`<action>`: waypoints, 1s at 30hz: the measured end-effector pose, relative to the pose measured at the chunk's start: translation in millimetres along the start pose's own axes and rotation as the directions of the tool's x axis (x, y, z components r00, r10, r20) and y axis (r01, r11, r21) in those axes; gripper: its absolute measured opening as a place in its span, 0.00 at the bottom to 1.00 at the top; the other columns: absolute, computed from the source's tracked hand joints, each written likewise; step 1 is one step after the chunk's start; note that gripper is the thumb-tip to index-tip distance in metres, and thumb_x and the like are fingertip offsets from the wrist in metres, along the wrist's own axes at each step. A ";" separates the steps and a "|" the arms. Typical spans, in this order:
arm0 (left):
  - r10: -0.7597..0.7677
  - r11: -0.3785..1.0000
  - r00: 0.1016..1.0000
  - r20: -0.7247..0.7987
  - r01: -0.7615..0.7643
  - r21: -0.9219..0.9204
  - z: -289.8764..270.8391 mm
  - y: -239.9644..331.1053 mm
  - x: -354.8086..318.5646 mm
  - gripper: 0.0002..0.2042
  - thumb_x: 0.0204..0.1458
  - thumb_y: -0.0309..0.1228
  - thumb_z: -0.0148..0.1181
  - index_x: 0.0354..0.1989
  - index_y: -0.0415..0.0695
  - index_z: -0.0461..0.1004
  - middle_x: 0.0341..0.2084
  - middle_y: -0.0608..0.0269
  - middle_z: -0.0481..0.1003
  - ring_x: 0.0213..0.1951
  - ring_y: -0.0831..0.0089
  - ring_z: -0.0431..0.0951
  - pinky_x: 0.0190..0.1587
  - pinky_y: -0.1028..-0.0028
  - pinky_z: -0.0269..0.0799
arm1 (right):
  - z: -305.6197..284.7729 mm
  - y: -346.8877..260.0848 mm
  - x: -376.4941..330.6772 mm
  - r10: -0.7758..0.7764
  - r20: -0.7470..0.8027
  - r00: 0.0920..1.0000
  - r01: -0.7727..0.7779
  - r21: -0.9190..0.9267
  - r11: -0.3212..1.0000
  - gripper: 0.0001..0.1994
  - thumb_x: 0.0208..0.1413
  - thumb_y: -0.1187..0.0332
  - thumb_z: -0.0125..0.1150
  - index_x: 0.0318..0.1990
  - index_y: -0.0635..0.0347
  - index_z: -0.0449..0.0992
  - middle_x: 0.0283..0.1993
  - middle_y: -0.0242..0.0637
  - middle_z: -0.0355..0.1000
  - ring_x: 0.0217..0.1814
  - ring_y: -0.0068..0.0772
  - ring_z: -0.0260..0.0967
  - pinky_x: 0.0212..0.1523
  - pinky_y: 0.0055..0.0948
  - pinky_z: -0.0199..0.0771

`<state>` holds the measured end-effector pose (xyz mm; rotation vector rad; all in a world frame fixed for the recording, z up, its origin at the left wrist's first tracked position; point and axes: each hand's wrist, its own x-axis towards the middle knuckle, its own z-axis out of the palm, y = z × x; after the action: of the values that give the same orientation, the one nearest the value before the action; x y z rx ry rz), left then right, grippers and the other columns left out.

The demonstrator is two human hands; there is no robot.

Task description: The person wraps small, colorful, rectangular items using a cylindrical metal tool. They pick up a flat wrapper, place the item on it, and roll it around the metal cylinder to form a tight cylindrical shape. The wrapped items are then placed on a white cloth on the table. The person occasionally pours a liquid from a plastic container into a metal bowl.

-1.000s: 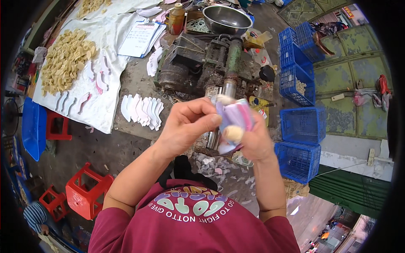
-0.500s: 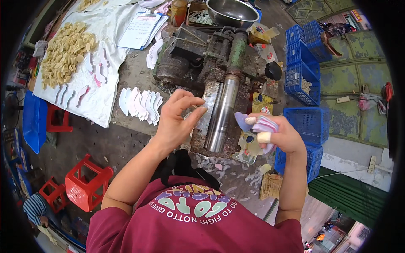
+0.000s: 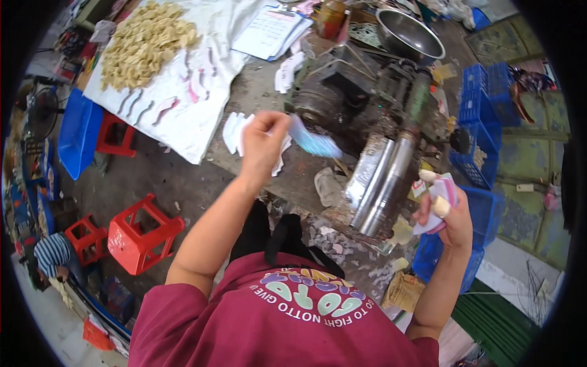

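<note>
My left hand [image 3: 262, 147] pinches one end of a curved light-blue piece [image 3: 315, 140], thin and smeared by motion, above the front of the bench. Just under that hand lies a fanned row of white curved pieces [image 3: 232, 131], partly hidden by it. Off to the right, my right hand [image 3: 455, 221] grips a small stack of curved pink, lilac and white pieces [image 3: 441, 199]. Pale covers wrap its thumb and a fingertip. Between the hands stands a greasy machine with two bright steel rollers [image 3: 391, 180]; neither hand touches it.
A white sheet [image 3: 183, 131] bears a heap of yellowish pieces [image 3: 143, 46] and several curved strips. Behind the machine sits a steel bowl [image 3: 411, 37]; left of it, a clipboard [image 3: 269, 30]. Blue crates [image 3: 480, 140] stand right, red stools [image 3: 137, 238] left. Scraps litter the floor.
My left hand has moved left from the rollers to the white pieces, now with a light-blue piece in its fingers. My right hand still grips its stack. The view has shifted left.
</note>
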<state>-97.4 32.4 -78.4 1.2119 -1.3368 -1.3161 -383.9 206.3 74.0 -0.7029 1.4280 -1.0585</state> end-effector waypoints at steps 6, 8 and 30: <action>0.536 0.558 0.840 0.087 -0.430 0.710 -106.1 -64.5 35.5 0.03 0.47 0.22 0.62 0.30 0.42 0.76 0.28 0.60 0.72 0.33 0.62 0.73 0.38 0.68 0.67 | 24.5 7.4 7.5 -0.097 0.045 0.994 0.082 0.264 0.961 0.31 0.53 0.59 0.63 0.59 0.71 0.62 0.27 0.34 0.66 0.25 0.24 0.66 0.32 0.31 0.71; 0.463 0.493 0.855 0.232 -0.466 0.735 -114.7 -83.0 22.5 0.04 0.46 0.22 0.62 0.30 0.42 0.75 0.29 0.59 0.72 0.36 0.59 0.72 0.41 0.65 0.66 | 37.1 3.7 8.6 -0.110 0.035 0.993 0.093 0.318 0.944 0.32 0.53 0.58 0.64 0.58 0.70 0.62 0.29 0.35 0.65 0.27 0.24 0.66 0.33 0.31 0.71; 0.018 0.852 0.767 0.641 0.324 -0.412 37.3 122.8 -42.9 0.04 0.54 0.25 0.60 0.31 0.37 0.77 0.28 0.70 0.75 0.32 0.85 0.71 0.37 0.81 0.66 | 11.3 -16.3 -14.3 -0.191 -0.234 0.953 0.191 -0.023 0.981 0.25 0.50 0.72 0.59 0.57 0.67 0.68 0.43 0.39 0.76 0.35 0.26 0.77 0.32 0.24 0.76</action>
<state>-135.7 75.7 44.0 0.5251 -1.2014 -2.1660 -373.2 210.0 95.7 -0.7462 1.5853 -1.3278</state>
